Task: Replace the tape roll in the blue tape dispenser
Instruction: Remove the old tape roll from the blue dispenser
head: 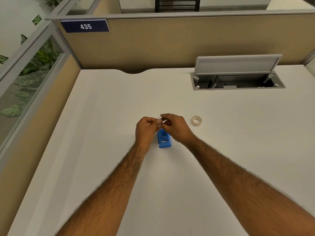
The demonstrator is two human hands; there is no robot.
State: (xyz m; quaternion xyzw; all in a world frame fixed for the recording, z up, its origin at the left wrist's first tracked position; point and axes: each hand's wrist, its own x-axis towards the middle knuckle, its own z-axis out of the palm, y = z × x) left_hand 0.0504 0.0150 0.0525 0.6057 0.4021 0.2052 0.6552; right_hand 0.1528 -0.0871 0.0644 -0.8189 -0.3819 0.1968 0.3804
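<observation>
Two bare forearms reached in from the bottom edge toward the middle of a white bench. At the centre lay a blue tape dispenser, flat on the bench, its far end hidden beneath the hands. The left hand sat at the dispenser's 10 o'clock and the right hand at its 1 o'clock, the two meeting just above the dispenser's far end. Their fingers were pressed together around something small and partly dark held between both hands; it was too small and too covered to say what it was. The left hand's heel lay close against the dispenser's side.

A cream-coloured tape roll lay flat on the bench at 3 o'clock from the hands, near them but clear of both hands and of the dispenser.

Farther off, at 1 o'clock, a grey cable hatch was set into the bench with its lid tilted up. Behind the bench stood a tan partition wall carrying, at 11 o'clock, a dark blue plate reading 435. At 9 o'clock a glass panel showed green leaves beyond it.
</observation>
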